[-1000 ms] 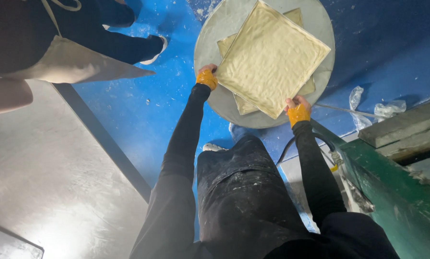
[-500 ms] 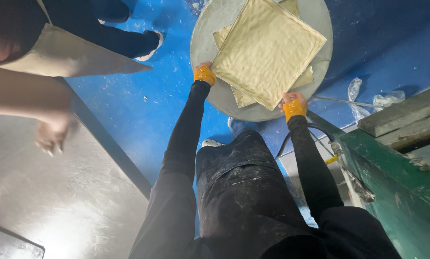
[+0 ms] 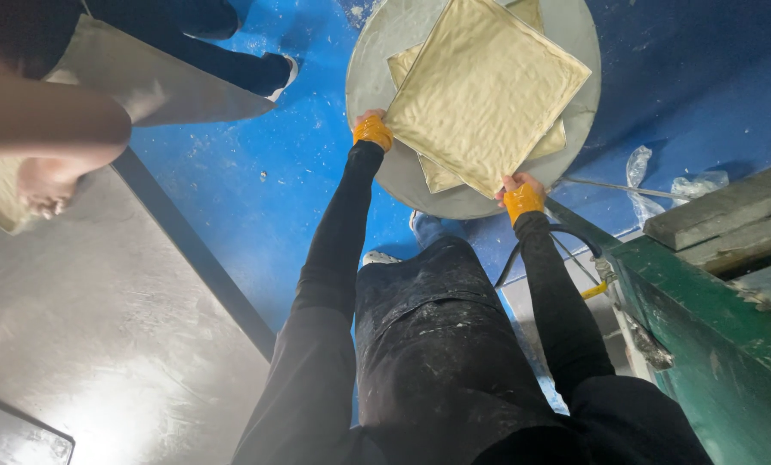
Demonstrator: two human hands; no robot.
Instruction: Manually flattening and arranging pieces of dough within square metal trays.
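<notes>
Closest in, at six o'clock, the person's dark apron (image 3: 437, 344) smeared with pale flour fills the bottom of the view, black sleeves running up from it. At eight o'clock a steel table (image 3: 101, 344) shines under the light; at four o'clock sits a green machine frame (image 3: 704, 344).

Up the left sleeve now: the left hand (image 3: 370, 122), orange band at the wrist, is at the eleven o'clock side of the stack, fingers curled over the rim of the round grey tray (image 3: 377, 52). Only the knuckles show, so how tightly it grips, I cannot tell. The right hand (image 3: 520, 186), banded in orange too, sits at one o'clock, fingers closed on the near corner of the square dough sheet (image 3: 484, 90).

That sheet, pale yellow and dimpled, lies tilted like a diamond on the tray, on top of other sheets (image 3: 441, 176) whose corners peek out beneath. The tray sits at twelve o'clock, over the blue floor (image 3: 256, 189).

Farther out at ten o'clock, another person's bare arm (image 3: 49, 120) reaches in, their hand (image 3: 45, 185) hanging just above the table, a beige apron (image 3: 153, 82) behind. At two o'clock, crumpled clear plastic (image 3: 639, 168) lies on the floor.
</notes>
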